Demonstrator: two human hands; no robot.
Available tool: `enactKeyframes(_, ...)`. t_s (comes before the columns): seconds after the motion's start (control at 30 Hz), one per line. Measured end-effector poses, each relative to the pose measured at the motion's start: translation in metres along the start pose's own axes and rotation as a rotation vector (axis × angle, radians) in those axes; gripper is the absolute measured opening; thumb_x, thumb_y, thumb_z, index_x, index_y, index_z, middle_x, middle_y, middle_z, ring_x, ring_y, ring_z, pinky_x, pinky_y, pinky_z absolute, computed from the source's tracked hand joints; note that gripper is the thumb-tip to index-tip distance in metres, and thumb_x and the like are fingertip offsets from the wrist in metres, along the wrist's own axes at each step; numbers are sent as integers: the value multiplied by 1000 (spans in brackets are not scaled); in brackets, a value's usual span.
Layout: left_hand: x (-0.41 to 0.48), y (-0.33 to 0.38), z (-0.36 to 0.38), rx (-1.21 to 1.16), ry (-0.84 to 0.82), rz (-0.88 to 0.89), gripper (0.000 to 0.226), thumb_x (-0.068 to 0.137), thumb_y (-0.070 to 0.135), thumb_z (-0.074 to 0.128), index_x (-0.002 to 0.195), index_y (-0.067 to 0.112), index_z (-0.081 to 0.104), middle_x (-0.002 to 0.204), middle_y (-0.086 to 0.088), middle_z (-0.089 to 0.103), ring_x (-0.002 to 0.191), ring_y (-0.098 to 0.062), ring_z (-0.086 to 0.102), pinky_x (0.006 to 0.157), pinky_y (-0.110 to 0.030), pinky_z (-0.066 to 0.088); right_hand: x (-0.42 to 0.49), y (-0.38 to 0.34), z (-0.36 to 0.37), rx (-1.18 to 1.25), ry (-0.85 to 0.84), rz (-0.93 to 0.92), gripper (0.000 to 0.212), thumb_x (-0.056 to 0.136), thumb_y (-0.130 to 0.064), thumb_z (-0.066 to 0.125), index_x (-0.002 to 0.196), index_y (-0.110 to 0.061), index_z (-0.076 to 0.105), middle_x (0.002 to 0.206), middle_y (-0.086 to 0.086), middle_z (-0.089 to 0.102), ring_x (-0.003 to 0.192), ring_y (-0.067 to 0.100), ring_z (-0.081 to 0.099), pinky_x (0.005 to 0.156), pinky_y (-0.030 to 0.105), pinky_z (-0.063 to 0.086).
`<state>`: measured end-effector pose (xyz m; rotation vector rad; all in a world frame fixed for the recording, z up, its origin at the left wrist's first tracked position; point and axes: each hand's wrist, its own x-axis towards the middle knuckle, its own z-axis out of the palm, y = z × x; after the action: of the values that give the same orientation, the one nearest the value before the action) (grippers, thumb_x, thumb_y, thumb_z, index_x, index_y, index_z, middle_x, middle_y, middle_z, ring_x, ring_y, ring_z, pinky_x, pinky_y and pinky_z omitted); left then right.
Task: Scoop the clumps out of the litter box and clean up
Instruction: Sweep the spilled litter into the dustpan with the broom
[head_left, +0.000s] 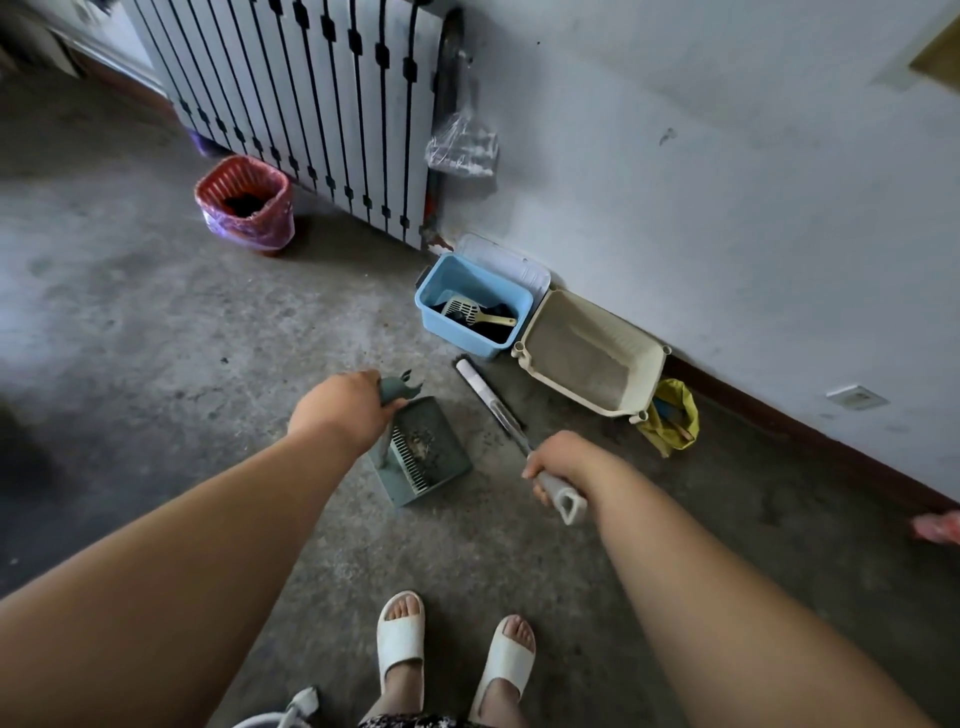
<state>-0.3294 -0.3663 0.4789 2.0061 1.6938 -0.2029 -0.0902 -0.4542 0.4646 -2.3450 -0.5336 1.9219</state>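
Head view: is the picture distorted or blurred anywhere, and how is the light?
Head view: wide-angle bending curves the baseboard and railing; corners darken; the red bin looks soft; dustpan fairly sharp; light diffuse, shadows weak.

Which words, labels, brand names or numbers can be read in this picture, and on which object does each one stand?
None can be read.
The clear plastic bag hanging at the wall shows pale marks, too blurred to tell whether they are print.
The blue bin, cream litter box, green dustpan, brush and red basket show no lettering.
The small plate low on the wall looks blank.
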Motion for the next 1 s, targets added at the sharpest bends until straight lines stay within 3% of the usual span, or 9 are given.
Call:
enactKeyframes(0.1, 0, -2, 1, 11, 4, 1, 37, 90, 54, 51, 88, 16, 48, 95, -11, 64, 90, -32, 61, 67, -34, 45, 4, 0, 25, -36, -93, 84, 22, 92, -1, 44, 71, -1, 45, 33, 8, 48, 26, 17, 46, 41, 22, 38)
enactKeyframes(0.2, 0, -3, 2, 13, 1, 0, 38, 90, 54, 50, 87, 16, 47, 93, -10, 63, 85, -31, 59, 65, -33, 44, -6, 5, 17, 47, -179, 65, 13, 89, -2, 47, 77, -1, 45, 46, 10, 49, 42, 18, 44, 40, 24, 38)
enactKeyframes(0.37, -4, -5, 2, -13, -11, -4, 34, 91, 51, 51, 86, 18, 50, 89, -7, 63, 77, -25, 54, 64, -33, 44, -37, 2, -33, 263, -148, 28, 17, 92, 1, 45, 77, -6, 44, 63, 8, 39, 36, 11, 42, 31, 15, 36)
enactKeyframes(0.5, -16, -12, -6, -19, -28, -16, 35, 91, 50, 51, 87, 16, 51, 86, -7, 61, 79, -26, 57, 65, -33, 47, -29, -16, -32, 16, -38, -54, 4, 87, 1, 54, 90, -1, 53, 59, 12, 47, 45, 18, 46, 38, 22, 42)
enactKeyframes(0.57, -22, -15, -13, -16, -19, -17, 33, 91, 49, 52, 87, 17, 50, 83, -5, 59, 79, -25, 58, 66, -33, 48, -22, -29, -19, -137, 35, -107, 1, 86, 0, 55, 86, 0, 55, 52, 13, 51, 45, 21, 47, 44, 27, 42)
enactKeyframes(0.67, -29, -27, -22, -11, 0, -36, 32, 91, 50, 54, 87, 18, 51, 82, -4, 59, 78, -25, 57, 66, -32, 48, -6, -53, 8, -240, 74, -139, 12, 87, 0, 53, 75, -1, 52, 39, 10, 51, 45, 23, 49, 51, 29, 42)
enactKeyframes(0.8, -37, -46, -21, -25, 14, -90, 35, 89, 51, 55, 88, 16, 53, 85, -7, 62, 80, -27, 60, 68, -35, 51, 14, -57, 39, -490, 123, -153, 23, 89, -6, 58, 66, -4, 52, 58, 8, 54, 58, 22, 54, 64, 30, 47)
enactKeyframes(1.0, -38, -73, -14, -10, 24, -142, 35, 88, 52, 55, 86, 18, 52, 84, -5, 59, 81, -28, 59, 67, -33, 47, 17, -27, 53, -616, -40, -57, 7, 86, 1, 56, 79, 2, 54, 62, 17, 53, 54, 25, 52, 59, 33, 47)
